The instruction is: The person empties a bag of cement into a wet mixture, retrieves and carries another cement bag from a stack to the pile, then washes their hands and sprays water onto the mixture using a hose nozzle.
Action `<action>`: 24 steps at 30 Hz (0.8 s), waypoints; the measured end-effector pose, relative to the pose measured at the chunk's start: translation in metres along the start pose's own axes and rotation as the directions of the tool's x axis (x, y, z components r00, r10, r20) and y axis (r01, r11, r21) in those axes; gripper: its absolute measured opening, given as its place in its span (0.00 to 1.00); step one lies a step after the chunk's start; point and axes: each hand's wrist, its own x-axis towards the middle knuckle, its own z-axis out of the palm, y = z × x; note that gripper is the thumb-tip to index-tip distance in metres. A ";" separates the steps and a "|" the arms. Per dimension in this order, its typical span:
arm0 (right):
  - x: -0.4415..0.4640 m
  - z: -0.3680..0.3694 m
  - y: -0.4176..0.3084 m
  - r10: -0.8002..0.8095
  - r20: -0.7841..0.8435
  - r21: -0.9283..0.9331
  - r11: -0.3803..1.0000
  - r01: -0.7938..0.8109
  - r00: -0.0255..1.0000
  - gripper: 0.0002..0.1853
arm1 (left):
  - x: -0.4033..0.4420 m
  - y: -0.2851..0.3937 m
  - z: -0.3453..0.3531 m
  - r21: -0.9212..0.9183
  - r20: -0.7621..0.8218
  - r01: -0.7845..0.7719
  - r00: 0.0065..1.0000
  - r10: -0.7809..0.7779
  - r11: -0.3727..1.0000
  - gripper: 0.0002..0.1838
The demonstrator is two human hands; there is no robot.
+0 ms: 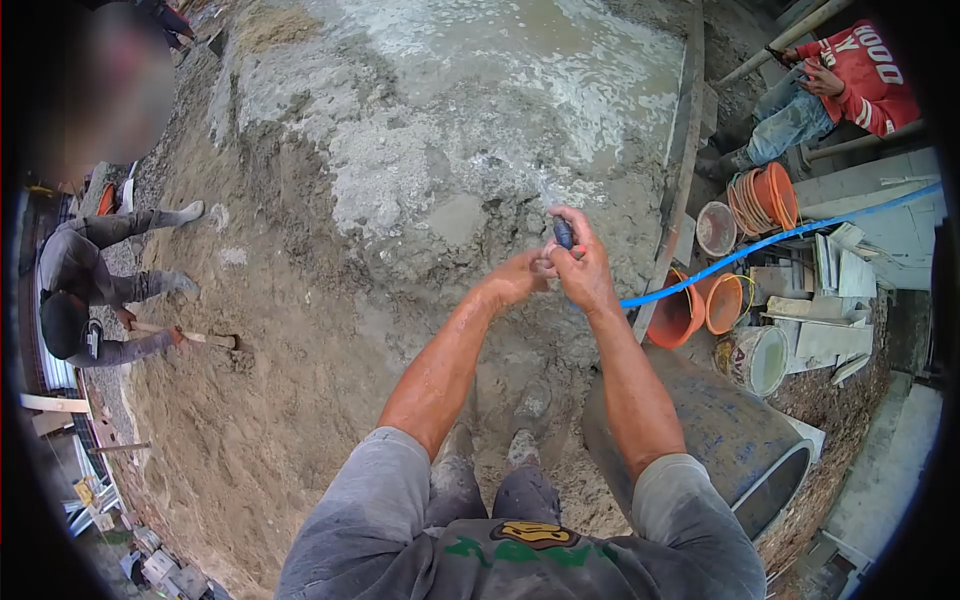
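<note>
My right hand (582,262) is wrapped round a dark hose nozzle (563,232) at the end of a blue hose (690,281). Water sprays from the nozzle toward the wet grey mix (400,160) in front. Beside it, close to or touching the right hand, is my left hand (520,277); its fingers are blurred by motion. The hose runs off to the right past the buckets. Pale, milky water (520,30) lies at the top.
At the left a person (75,255) works the sand with a hoe (205,338). Another person in red (865,80) sits at the upper right. Orange buckets (675,318), a white bucket (765,360) and a big pipe (700,420) stand at my right, beyond a board edge (683,150).
</note>
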 end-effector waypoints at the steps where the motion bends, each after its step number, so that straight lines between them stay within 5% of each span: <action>1: -0.004 0.005 -0.005 -0.053 0.046 -0.079 0.995 0.056 0.998 0.21 | 0.005 -0.015 -0.015 -0.191 -0.109 0.012 0.993 -0.034 0.982 0.23; 3: -0.021 0.021 -0.021 -0.140 0.149 -0.233 0.957 0.172 0.979 0.21 | 0.013 -0.034 -0.042 -0.546 -0.290 -0.025 0.944 -0.161 0.838 0.23; 6: -0.052 0.048 -0.008 -0.162 0.278 -0.371 0.891 0.261 0.947 0.23 | 0.025 -0.029 -0.058 -0.602 -0.346 0.038 0.888 -0.304 0.797 0.21; 8: -0.057 0.050 -0.003 -0.077 0.286 -0.377 0.907 0.186 0.955 0.24 | 0.023 -0.022 -0.063 -0.591 -0.455 -0.070 0.852 -0.260 0.804 0.21; 10: -0.061 0.055 -0.002 -0.022 0.303 -0.389 0.910 0.145 0.953 0.24 | 0.020 -0.027 -0.073 -0.554 -0.556 -0.134 0.794 -0.246 0.822 0.21; 13: -0.064 0.061 -0.003 0.001 0.313 -0.415 0.900 0.136 0.950 0.24 | 0.009 -0.056 -0.088 -0.474 -0.544 -0.017 0.792 -0.277 0.881 0.21; 16: -0.064 0.061 0.001 0.041 0.295 -0.422 0.902 0.092 0.955 0.23 | -0.016 -0.076 -0.093 -0.181 -0.590 0.164 0.770 -0.241 0.970 0.21; 18: -0.064 0.046 -0.001 0.105 0.254 -0.441 0.897 0.019 0.962 0.22 | -0.041 -0.068 -0.079 0.196 -0.675 0.172 0.737 0.006 0.965 0.23; 20: -0.064 0.033 -0.014 0.164 0.244 -0.467 0.884 -0.033 0.956 0.22 | -0.067 -0.056 -0.072 0.164 -0.649 0.275 0.753 -0.106 0.947 0.24; 24: -0.063 0.003 -0.039 0.240 0.262 -0.456 0.885 -0.100 0.935 0.21 | -0.108 -0.015 -0.053 0.089 -0.519 0.172 0.849 -0.101 0.981 0.27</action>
